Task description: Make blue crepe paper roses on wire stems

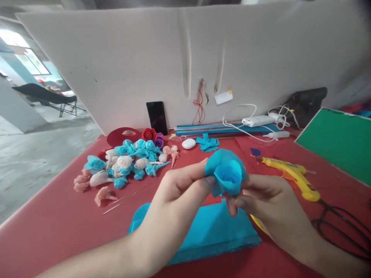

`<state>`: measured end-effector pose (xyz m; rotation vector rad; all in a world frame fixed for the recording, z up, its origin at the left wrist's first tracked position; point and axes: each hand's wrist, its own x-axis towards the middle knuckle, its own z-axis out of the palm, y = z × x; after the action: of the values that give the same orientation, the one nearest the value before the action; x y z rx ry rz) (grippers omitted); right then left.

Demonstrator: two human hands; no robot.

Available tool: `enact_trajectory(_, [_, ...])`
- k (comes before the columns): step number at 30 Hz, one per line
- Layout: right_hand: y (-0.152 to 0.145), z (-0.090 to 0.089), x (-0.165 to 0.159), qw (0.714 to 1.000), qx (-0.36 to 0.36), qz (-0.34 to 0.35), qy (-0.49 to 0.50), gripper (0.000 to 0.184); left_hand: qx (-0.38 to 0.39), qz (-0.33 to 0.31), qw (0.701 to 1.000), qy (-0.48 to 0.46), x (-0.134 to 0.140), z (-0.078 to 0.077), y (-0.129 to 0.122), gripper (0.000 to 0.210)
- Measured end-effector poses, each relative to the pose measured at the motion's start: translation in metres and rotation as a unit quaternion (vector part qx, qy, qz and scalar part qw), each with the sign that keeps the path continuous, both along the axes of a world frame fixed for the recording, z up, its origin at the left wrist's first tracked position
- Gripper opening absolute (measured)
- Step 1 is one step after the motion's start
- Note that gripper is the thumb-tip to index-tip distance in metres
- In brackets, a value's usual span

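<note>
A blue crepe paper flower (pixel 228 173) is held up between my two hands above the table, its opening turned toward me. My left hand (pixel 185 189) pinches its left edge between thumb and fingers. From the right, my right hand (pixel 266 200) grips the flower low on its side, fingers closed around the base. Below lies a stack of blue crepe paper (pixel 220 231), partly covered by my left forearm. Something yellow (pixel 259 224) shows beside the right palm, mostly hidden by it.
Blue, white and pink paper flowers (pixel 124 162) are heaped at left, near thin wires (pixel 124 200). A yellow glue gun (pixel 290 173) with a black cord lies right, before a green board (pixel 339 143). A phone (pixel 157 117) leans on the white panel (pixel 130 58). White cables (pixel 257 119) run behind.
</note>
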<state>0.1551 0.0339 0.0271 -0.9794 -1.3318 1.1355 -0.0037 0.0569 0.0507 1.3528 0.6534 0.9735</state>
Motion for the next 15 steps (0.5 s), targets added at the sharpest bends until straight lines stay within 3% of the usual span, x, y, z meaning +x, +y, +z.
enact_trajectory(7, [0.0014, -0.0006, -0.0002, 1.0, 0.009, -0.009, -0.001, 0.015, 0.004, -0.015, 1.0, -0.008, 0.0003, 0.0001, -0.0003, 0.024])
enact_trajectory(15, [0.0012, -0.0031, 0.0, 1.0, -0.003, 0.01, 0.029, 0.003, 0.048, -0.026, 0.997, 0.057, 0.0022, 0.007, -0.0003, 0.007])
